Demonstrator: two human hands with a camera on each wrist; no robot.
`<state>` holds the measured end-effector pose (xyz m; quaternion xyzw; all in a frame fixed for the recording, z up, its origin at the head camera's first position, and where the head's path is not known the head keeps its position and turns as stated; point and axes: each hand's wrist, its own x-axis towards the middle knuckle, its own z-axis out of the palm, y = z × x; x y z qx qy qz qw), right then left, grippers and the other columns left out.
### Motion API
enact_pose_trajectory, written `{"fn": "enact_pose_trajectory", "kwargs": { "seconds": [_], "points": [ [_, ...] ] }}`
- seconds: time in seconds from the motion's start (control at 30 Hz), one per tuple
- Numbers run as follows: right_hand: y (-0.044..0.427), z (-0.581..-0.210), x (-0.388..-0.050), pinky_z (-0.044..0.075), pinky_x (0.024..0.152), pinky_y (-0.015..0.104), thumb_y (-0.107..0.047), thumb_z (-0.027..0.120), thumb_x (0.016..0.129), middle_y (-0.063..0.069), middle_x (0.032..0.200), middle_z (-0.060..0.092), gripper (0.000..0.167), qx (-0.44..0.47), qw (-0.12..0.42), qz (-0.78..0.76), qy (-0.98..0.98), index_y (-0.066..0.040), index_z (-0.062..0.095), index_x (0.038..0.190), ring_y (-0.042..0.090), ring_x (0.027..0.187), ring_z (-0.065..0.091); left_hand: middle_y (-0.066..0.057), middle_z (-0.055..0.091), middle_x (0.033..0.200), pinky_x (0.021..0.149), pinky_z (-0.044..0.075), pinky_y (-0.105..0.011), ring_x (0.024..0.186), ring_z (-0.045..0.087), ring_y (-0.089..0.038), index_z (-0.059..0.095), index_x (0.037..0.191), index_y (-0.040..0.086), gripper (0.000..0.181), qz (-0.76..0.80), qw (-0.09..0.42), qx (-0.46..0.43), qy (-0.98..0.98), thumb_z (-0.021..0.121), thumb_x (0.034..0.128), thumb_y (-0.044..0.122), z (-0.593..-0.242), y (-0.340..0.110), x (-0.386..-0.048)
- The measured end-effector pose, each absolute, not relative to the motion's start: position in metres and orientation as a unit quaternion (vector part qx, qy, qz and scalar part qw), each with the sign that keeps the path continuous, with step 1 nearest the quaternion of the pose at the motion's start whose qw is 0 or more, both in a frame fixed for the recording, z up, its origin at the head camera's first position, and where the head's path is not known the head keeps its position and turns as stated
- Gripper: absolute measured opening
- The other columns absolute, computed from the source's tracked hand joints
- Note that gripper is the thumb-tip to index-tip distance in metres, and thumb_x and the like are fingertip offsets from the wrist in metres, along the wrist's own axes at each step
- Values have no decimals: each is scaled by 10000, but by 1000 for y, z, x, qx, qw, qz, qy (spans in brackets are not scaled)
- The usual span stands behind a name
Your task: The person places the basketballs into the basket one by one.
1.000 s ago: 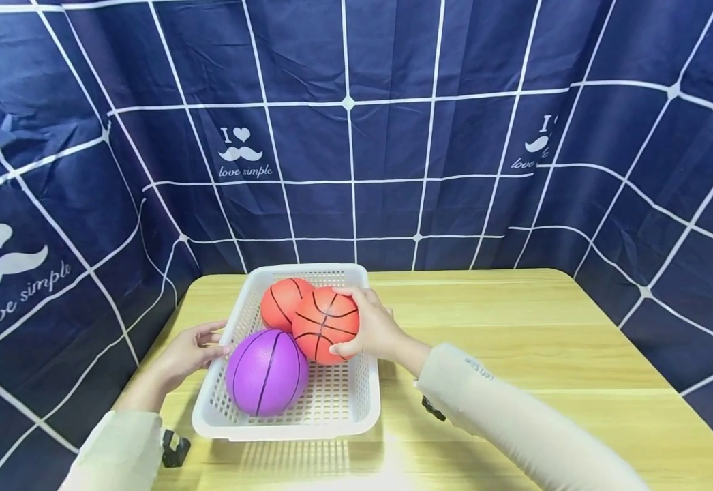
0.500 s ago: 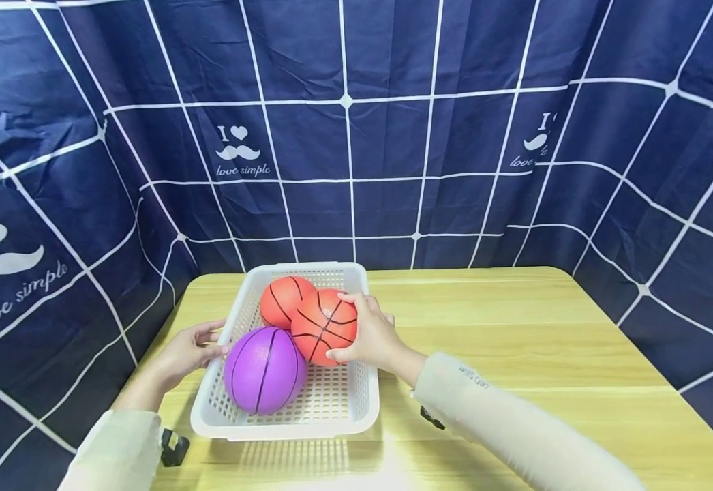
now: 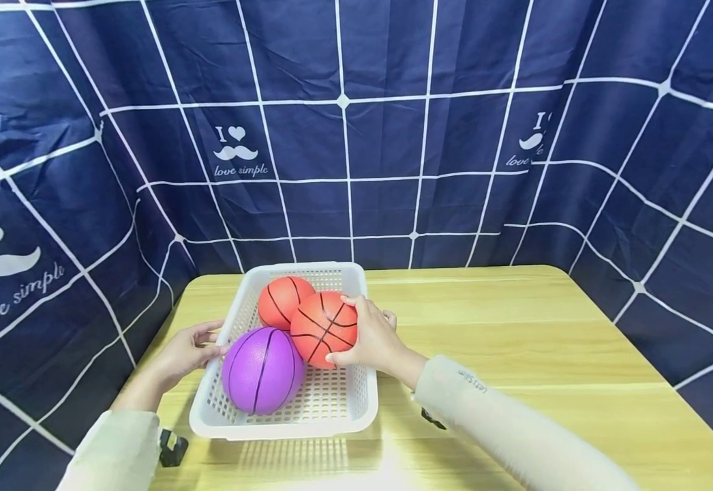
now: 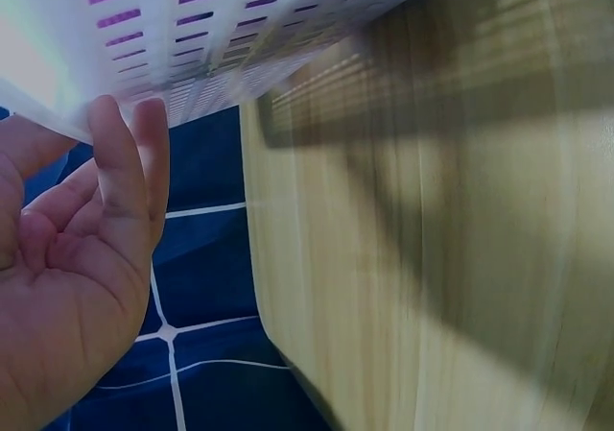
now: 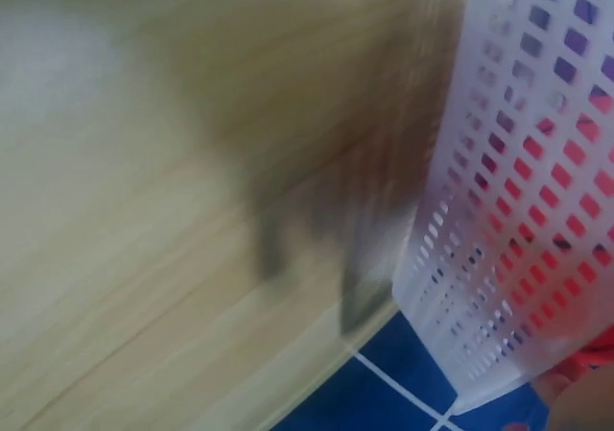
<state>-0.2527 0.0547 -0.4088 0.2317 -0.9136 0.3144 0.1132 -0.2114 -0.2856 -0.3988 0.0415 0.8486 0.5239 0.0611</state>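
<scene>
A white perforated plastic basket on the wooden table holds a purple toy basketball and two orange toy basketballs. My left hand pinches the basket's left rim between thumb and fingers; in the left wrist view those fingers touch the rim from outside. Over the basket's right side, my right hand grips the nearer orange basketball, thumb in front and fingers behind. That ball overlaps the other orange basketball at the back. Through the basket's holes, the right wrist view shows orange-red.
The wooden table extends right of the basket. A dark blue curtain with white lines hangs behind and on both sides. Black wrist straps show at the sleeves.
The gripped orange basketball has turned a little and shifted slightly towards me, with my right hand moving along. My left hand stays at the basket's rim.
</scene>
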Motion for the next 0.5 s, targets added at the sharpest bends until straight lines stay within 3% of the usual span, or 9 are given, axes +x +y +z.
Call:
{"fn": "enact_pose_trajectory", "kwargs": {
  "seconds": [0.23, 0.5],
  "points": [
    [62, -409, -253, 292, 919, 485, -428, 910, 557, 80, 1306, 482, 1094, 245, 92, 337, -904, -195, 286, 1425, 227, 1213, 447, -304, 567, 1127, 752, 550, -363, 887, 625, -216, 299, 1380, -174, 604, 532, 65, 44, 843, 614, 892, -11, -398, -285, -211],
    [72, -399, -254, 329, 932, 542, -446, 896, 586, 100, 1417, 401, 1158, 276, 63, 345, -895, -202, 216, 1491, 259, 1293, 371, -282, 573, 1132, 755, 551, -393, 899, 623, -209, 273, 1398, -162, 639, 532, 97, 46, 840, 622, 911, 63, -387, -291, -212]
  ]
}}
